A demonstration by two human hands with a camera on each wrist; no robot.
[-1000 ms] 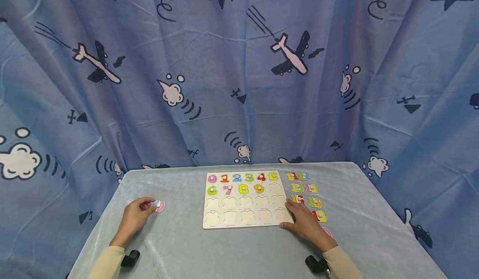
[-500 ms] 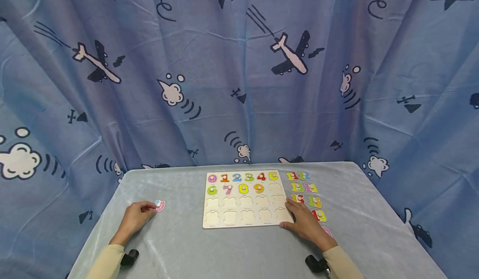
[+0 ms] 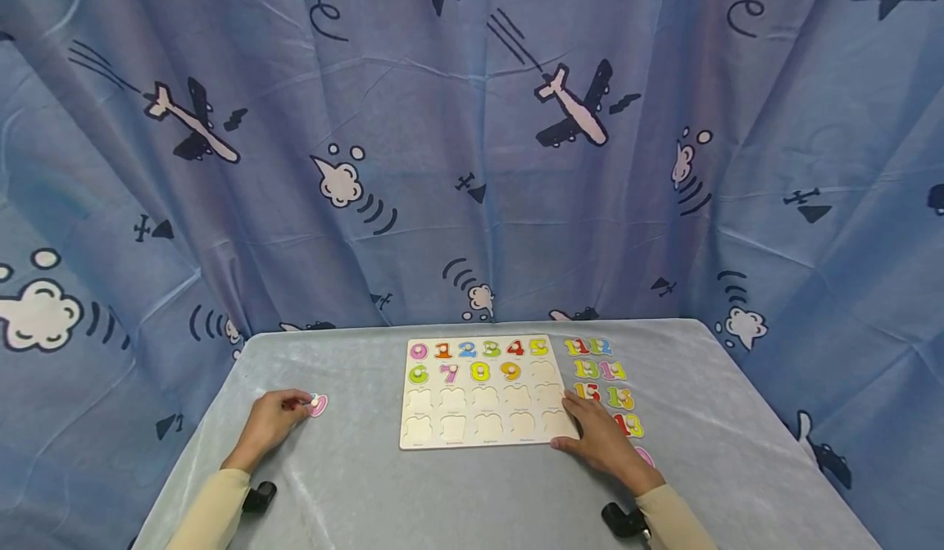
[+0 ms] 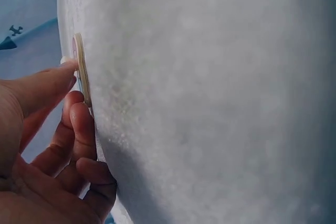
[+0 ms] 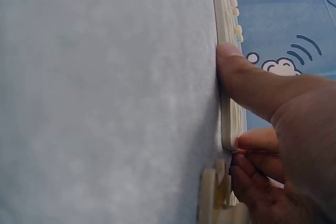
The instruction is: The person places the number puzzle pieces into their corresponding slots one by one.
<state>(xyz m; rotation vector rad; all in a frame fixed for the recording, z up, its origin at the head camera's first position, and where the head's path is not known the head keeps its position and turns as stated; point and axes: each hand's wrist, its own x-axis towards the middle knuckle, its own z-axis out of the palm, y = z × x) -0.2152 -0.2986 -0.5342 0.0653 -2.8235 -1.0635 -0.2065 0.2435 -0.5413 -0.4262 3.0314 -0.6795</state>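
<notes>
On the left of the table, my left hand point(image 3: 270, 427) pinches a pink-and-blue number puzzle piece point(image 3: 319, 405) by its small knob. The left wrist view shows this piece point(image 4: 81, 72) edge-on, low against the cloth; its number is hard to read. My right hand point(image 3: 603, 439) holds the near right corner of the wooden number puzzle board point(image 3: 472, 411). In the right wrist view its thumb presses the near edge of the board point(image 5: 226, 114), with the fingers round at the side. Numbers 0 to 9 sit in the board's upper slots; the lower slots are bare.
Right of the board, several two-digit pieces stand in two columns, among them an 11 point(image 3: 578, 347) and a 14 point(image 3: 613, 371). A pink piece point(image 3: 645, 456) is partly hidden by my right hand. A patterned blue curtain point(image 3: 472, 165) hangs behind the grey-covered table point(image 3: 354, 493).
My left hand's fingers have shifted slightly on the pink-and-blue piece, now covering more of its blue part. The piece has barely moved. My right hand and the board stay put.
</notes>
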